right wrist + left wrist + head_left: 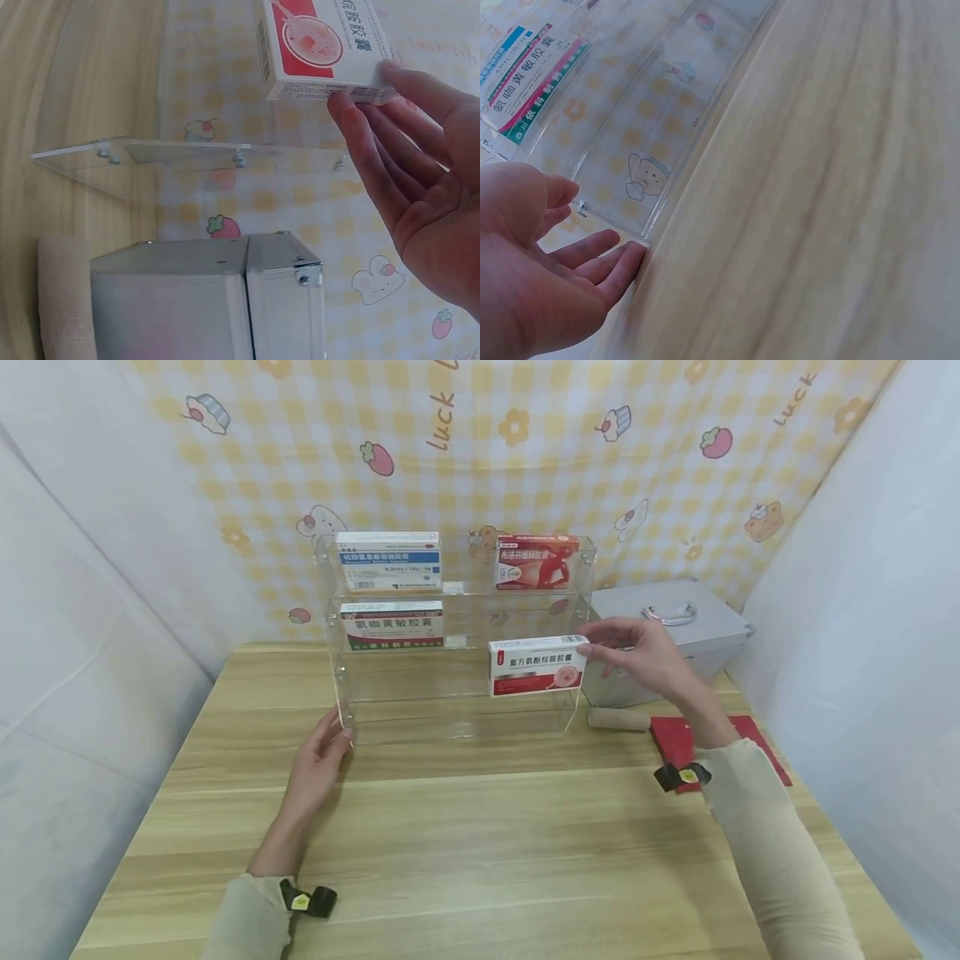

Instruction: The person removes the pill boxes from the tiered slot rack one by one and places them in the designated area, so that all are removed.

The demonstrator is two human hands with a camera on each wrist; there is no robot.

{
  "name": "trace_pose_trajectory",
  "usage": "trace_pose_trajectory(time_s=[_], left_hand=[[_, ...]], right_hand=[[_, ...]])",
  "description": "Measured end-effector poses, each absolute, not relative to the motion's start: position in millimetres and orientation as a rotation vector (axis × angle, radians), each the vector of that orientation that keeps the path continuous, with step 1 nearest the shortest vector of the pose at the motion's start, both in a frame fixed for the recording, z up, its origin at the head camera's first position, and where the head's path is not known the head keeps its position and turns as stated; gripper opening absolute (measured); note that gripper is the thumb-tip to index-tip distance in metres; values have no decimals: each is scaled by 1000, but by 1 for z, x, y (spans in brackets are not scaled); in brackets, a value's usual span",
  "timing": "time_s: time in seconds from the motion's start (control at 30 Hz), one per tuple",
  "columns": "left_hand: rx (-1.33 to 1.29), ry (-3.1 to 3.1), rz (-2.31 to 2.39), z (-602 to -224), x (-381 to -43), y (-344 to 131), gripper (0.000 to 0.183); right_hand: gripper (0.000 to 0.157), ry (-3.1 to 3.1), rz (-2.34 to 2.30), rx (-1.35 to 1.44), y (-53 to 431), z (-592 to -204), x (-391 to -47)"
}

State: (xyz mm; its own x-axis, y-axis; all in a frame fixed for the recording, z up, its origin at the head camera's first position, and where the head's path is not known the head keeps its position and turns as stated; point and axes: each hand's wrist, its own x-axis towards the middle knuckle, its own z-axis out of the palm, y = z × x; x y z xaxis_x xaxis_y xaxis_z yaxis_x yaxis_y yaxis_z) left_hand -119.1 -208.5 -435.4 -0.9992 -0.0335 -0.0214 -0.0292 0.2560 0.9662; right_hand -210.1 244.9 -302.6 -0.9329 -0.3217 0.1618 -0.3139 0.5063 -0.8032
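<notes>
A clear acrylic tiered rack (390,722) stands on the table. At its right side, my right hand (637,652) pinches one end of a white and red medicine box (536,667) between thumb and fingers. In the right wrist view, the same medicine box (322,45) is held above the rack's side panel. My left hand (318,760) touches the rack's lower left edge; in the left wrist view, its fingers (619,274) lie loosely extended against the panel. A blue and white box (390,564) and a red box (536,564) occupy the top tier, with a white and green box (392,628) below.
A silver case (675,602) with a handle stands right of the rack. Beside it lie a beige roll (618,719) and a red flat item (750,735), partly behind the right forearm. A patterned yellow checked cloth (510,468) hangs behind the wooden table (480,843).
</notes>
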Motion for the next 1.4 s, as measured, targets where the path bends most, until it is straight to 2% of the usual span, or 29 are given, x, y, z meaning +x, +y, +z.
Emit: trace_pose_trajectory(time_s=[0.43,0.8,1.07,1.2,1.4], left_hand=[[66,-2474,-1894,-437,-120,-208,54],[67,-2464,-1909,-444,-124,-211,53],[74,-2479,-1876,-472,-135,-221,54],[78,-2480,-1865,-474,-135,-222,55],[80,-2472,-1876,-473,-136,-221,55]], right_hand=[[35,2663,-1446,-508,253,-328,-210],[29,2638,-1399,-498,249,-324,-191],[33,2560,-1469,-533,265,-355,-203],[32,2550,-1468,-618,269,-363,-203],[33,2524,-1457,-567,271,-372,-199]])
